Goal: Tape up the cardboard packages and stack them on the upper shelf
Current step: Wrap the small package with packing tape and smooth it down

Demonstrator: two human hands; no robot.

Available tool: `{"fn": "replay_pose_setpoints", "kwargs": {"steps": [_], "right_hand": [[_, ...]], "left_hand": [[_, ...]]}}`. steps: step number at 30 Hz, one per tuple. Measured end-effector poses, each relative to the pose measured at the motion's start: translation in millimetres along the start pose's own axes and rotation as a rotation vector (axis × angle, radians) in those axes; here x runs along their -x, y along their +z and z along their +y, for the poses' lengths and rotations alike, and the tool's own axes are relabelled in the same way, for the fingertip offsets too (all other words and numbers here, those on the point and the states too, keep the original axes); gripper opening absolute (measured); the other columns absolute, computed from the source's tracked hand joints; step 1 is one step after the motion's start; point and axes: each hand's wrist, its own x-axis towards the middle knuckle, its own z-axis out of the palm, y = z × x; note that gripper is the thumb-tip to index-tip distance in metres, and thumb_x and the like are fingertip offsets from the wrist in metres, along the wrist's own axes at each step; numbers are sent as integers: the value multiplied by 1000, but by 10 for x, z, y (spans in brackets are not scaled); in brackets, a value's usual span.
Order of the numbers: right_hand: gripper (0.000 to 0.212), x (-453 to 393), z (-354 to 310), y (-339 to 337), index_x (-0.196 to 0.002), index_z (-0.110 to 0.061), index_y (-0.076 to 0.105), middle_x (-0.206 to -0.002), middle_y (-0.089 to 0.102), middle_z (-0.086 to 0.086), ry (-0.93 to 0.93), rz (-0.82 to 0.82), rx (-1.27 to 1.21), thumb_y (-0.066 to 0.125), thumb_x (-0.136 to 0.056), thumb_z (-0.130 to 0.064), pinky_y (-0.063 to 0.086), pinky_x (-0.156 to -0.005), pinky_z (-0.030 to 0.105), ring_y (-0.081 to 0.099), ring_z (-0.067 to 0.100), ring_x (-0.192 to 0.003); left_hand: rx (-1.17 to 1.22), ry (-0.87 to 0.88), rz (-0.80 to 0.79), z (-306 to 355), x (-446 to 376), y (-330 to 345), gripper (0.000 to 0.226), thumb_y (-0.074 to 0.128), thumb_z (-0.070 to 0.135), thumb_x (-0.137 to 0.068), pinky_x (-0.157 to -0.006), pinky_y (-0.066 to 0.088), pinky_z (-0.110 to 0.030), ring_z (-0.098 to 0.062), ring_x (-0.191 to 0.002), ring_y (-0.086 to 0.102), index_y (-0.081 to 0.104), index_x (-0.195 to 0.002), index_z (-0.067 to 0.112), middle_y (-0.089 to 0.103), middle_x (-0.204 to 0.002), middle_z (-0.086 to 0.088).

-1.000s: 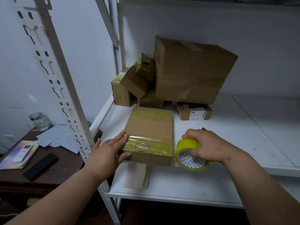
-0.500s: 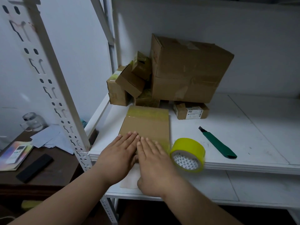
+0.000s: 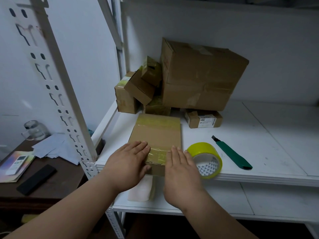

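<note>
Both the left hand [image 3: 128,163] and right hand [image 3: 181,171] press flat, fingers straight and grasping nothing, on the yellow tape across the box [image 3: 156,137] at the shelf [image 3: 259,176] edge, so sealing looks nearly finished; next comes gripping it for lifting higher.

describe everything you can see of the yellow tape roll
The yellow tape roll has glossy translucent yellow tape wound on a white core printed inside with small dark triangles. It rests on its rim, tilted, near the front edge of the white shelf, its open core facing the camera. The right hand lies close beside it; contact is unclear. The green utility knife lies apart.
</note>
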Motion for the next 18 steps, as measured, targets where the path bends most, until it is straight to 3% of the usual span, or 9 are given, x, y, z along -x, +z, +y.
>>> {"fn": "replay_pose_setpoints", "kwargs": {"steps": [3,8,10,15,18], "right_hand": [[81,-9,-73,29,-155,-4,-11,-162,-15,23,16,2,-13,42,-98,-27,-13,-121,44,-11,35,-152],[78,10,24,12,-158,-11,-5,-165,-11,16,-7,36,-57,42,-99,-30,-11,-120,38,-7,27,-153],[76,-22,26,-30,-157,-7,-2,-166,-5,14,20,42,-73,42,-99,-30,-5,-122,38,-3,26,-153],[77,-4,-46,34,-154,-1,-12,-162,-19,22,81,33,19,34,-101,-32,-23,-113,41,-17,32,-151],[76,-31,-62,-9,-155,0,-7,-163,-12,24,85,10,79,34,-100,-33,-25,-112,47,-12,35,-152]], "left_hand": [[-38,42,3,64,22,6,69,40,54,-86,-115,34,-40,-25,-135,49,56,-138,12,51,-147,-7],[21,48,-76,52,-9,8,73,26,61,-90,-115,27,-39,-21,-139,44,47,-146,18,43,-152,-3],[54,34,-69,32,-56,-45,76,25,65,-88,-113,33,-38,-20,-138,46,48,-145,20,45,-151,0],[-16,18,-35,69,20,42,71,29,59,-91,-111,29,-40,-22,-135,49,51,-143,17,50,-148,-3],[61,-7,-108,53,-4,9,80,12,65,-88,-118,17,-34,-17,-147,30,34,-153,22,30,-158,3]]}}
